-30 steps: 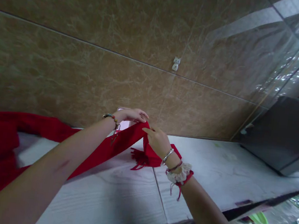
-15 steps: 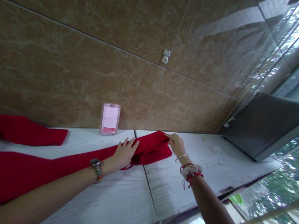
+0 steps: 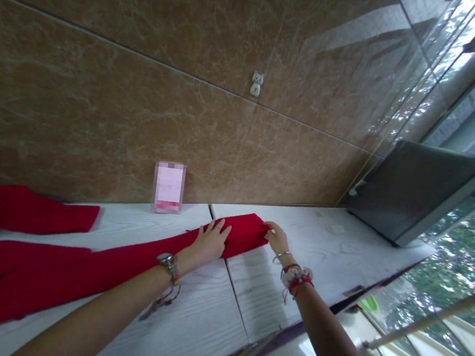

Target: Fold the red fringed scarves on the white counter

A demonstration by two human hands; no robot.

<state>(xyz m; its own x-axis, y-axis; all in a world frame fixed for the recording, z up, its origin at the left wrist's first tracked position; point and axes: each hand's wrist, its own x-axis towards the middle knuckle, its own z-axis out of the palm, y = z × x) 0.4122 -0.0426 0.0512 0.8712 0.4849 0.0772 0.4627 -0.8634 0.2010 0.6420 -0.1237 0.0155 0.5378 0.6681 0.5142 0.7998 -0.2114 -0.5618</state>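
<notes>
A long red scarf (image 3: 122, 268) with a fringe at the lower left lies along the white wood-grain counter (image 3: 186, 316). Its narrow right end is folded flat into a band. My left hand (image 3: 205, 246) rests on this band with fingers spread, pressing it from above. At the far right tip, my right hand (image 3: 276, 237) pinches the scarf's edge between thumb and fingers. Another red length (image 3: 43, 212) lies near the wall at the left; whether it joins the scarf cannot be seen.
A pink phone-like rectangle (image 3: 169, 188), blurred out, leans on the brown tiled wall (image 3: 133, 113). A small white cat figure (image 3: 256, 83) is fixed to the tiles. The grey box-shaped appliance (image 3: 409, 190) stands at the counter's right end, by the window.
The scarf's right end, loosely bunched before, now lies flat and smooth. My left hand has slid right along it. My right hand has shifted slightly downward, still pinching the edge.
</notes>
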